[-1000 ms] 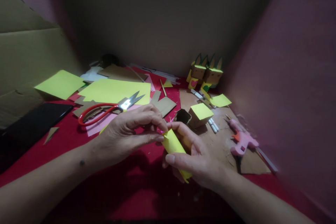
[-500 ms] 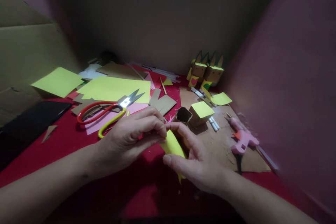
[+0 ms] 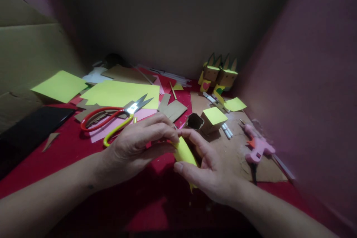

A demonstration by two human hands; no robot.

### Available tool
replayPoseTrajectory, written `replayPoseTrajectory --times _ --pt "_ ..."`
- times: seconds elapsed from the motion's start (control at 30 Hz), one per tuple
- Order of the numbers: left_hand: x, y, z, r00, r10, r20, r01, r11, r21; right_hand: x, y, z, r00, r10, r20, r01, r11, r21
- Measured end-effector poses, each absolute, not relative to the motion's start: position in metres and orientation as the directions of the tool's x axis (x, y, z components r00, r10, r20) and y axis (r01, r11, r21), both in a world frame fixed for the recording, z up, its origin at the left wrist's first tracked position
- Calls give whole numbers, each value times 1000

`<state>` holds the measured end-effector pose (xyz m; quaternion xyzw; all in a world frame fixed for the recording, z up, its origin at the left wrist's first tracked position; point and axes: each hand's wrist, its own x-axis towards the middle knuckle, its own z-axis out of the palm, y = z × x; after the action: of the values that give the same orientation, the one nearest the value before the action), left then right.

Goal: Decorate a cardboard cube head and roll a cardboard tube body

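A piece of yellow paper [image 3: 185,153], bent into a curve, is held between both hands above the red tabletop. My left hand [image 3: 142,141] pinches its upper left end with the fingertips. My right hand [image 3: 205,167] wraps the other side, thumb on the near face and fingers behind. Just beyond the fingers stand a short open cardboard tube [image 3: 195,122] and a cardboard cube [image 3: 214,121] with a yellow top. Scissors [image 3: 131,109] with one red and one yellow handle lie open past my left hand.
A pink glue gun [image 3: 258,147] rests on a cardboard sheet [image 3: 237,156] at the right. Two cardboard figures [image 3: 219,74] with pointed ears stand at the back. Yellow sheets [image 3: 125,95], cardboard scraps [image 3: 174,109] and a dark flat object [image 3: 36,130] lie leftward.
Both hands keep hold of the yellow paper, with only a very slight shift of the fingers. The surrounding things stay where they were.
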<state>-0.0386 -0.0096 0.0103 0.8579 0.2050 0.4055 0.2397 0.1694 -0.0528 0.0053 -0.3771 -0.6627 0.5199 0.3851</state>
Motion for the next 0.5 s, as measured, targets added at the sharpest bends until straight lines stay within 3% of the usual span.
replayPoseTrajectory --times 0.4,0.5 --pt "-36 -11 7 608 508 610 242 -851 466 168 -53 1 -425 901 83 124 149 -981" --pt "-37 -9 8 605 542 584 191 -810 554 169 -54 2 -417 905 84 55 118 -992"
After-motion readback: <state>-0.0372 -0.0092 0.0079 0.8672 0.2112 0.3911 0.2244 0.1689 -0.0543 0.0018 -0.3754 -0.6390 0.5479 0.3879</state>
